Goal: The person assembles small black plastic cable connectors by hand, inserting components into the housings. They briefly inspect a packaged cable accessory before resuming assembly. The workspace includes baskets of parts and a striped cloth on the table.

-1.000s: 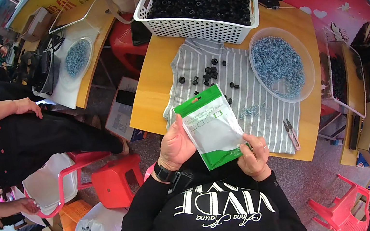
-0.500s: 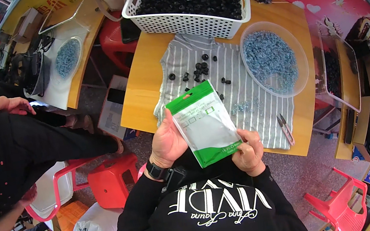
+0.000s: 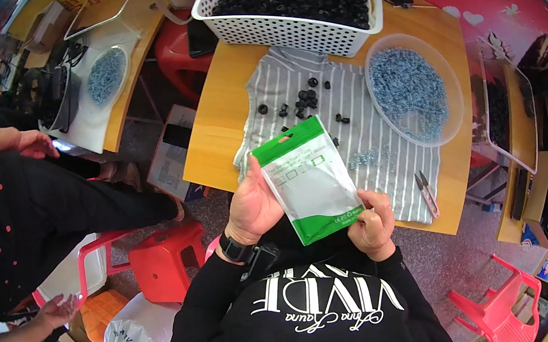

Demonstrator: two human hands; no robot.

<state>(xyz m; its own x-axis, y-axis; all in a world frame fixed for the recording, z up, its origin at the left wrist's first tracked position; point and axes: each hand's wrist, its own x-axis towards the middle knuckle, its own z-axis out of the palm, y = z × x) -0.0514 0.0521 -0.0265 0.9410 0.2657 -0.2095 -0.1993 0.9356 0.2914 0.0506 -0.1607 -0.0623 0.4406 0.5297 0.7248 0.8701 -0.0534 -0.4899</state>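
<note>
Both my hands hold a flat green-and-white zip pouch (image 3: 312,183) in front of my chest, its green top edge tilted away from me. My left hand (image 3: 251,207) grips the left side, thumb along the front and fingers behind. At the lower right corner my right hand (image 3: 372,225) pinches the pouch with curled fingers. Beyond it, a grey striped cloth (image 3: 267,89) covers part of the wooden table (image 3: 210,134). Several small black ring-shaped parts (image 3: 305,99) lie on the cloth, along with a scatter of tiny clear-blue pieces (image 3: 367,157). Thread snips (image 3: 427,196) rest near its right edge.
A white perforated basket (image 3: 286,27) full of black parts stands at the table's far side. Right of it sits a round clear tub (image 3: 454,101) of bluish pieces. Red stools (image 3: 169,257) are at left; a red chair (image 3: 503,306) is lower right. Another person (image 3: 54,200) is close on my left.
My view has shifted slightly, so the table and its contents appear a little further right. The person at left has raised a hand with its palm open. My grip on the pouch looks the same.
</note>
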